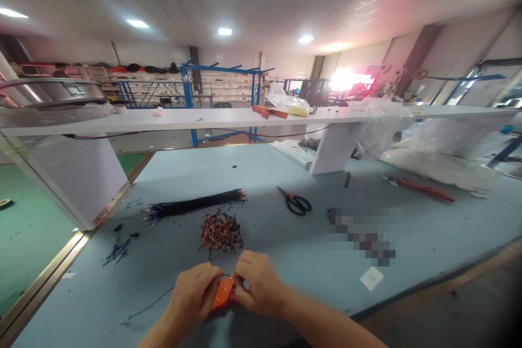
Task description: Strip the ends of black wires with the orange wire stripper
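Near the front edge of the blue-grey table (285,239), an orange tool (223,293) lies between my two hands. My left hand (196,291) is closed around its left side, and a thin dark wire (153,303) trails out to the left from that hand. My right hand (256,285) pinches at the tool's right end; what its fingertips hold is too small to make out. Just beyond the hands sits a pile of small copper-coloured pieces (220,232). Behind the pile lies a bundle of black wires (196,204).
Black-handled scissors (297,203) lie right of the bundle. Small blue-tipped wires (117,250) are at the left. Farther right are a white square (371,278) and a red-handled tool (426,189). A white shelf (228,117) spans the back, bearing a metal pan (53,92).
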{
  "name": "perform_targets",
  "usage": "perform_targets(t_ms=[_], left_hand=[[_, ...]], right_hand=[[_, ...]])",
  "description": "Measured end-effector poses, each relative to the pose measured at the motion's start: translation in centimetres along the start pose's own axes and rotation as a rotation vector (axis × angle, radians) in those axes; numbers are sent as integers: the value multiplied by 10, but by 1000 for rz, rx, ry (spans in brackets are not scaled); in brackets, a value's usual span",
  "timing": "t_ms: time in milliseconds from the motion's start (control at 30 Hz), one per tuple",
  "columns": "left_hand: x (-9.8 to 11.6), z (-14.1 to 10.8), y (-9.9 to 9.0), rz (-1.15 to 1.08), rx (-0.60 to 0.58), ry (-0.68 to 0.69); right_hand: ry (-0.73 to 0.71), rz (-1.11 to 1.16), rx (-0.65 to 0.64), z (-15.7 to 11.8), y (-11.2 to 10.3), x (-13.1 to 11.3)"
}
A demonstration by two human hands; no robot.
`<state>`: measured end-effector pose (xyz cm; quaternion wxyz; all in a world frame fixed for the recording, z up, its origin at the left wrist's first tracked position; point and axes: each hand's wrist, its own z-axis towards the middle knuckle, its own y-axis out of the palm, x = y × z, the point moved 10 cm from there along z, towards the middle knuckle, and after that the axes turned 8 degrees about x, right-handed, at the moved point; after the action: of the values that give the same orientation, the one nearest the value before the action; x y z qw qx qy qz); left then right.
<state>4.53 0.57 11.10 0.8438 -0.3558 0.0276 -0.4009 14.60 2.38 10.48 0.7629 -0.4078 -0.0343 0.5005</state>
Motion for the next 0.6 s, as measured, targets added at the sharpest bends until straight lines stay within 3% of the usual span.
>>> perform_targets(t_ms=[67, 167, 233, 300, 367, 500, 600], left_hand=[[-16, 2, -17, 11, 117, -79], [-66, -3, -44, 69, 276, -341], [-94, -9, -52, 84, 315, -479], [-106, -12, -50, 77, 299, -532], [-102, -11, -41, 75, 250, -491], [-63, -4, -23, 117, 147, -213], [-44, -3, -15, 124, 90, -66]], right_hand=[[6, 49, 98, 2, -11, 2], [26, 90, 219, 5, -27, 7], [41, 82, 222, 6, -29, 9], [34, 70, 196, 6, -25, 10], [-1, 79, 191, 5, -22, 7], [-68, 114, 248, 2, -23, 0], [-40, 110, 204, 3, -19, 4]])
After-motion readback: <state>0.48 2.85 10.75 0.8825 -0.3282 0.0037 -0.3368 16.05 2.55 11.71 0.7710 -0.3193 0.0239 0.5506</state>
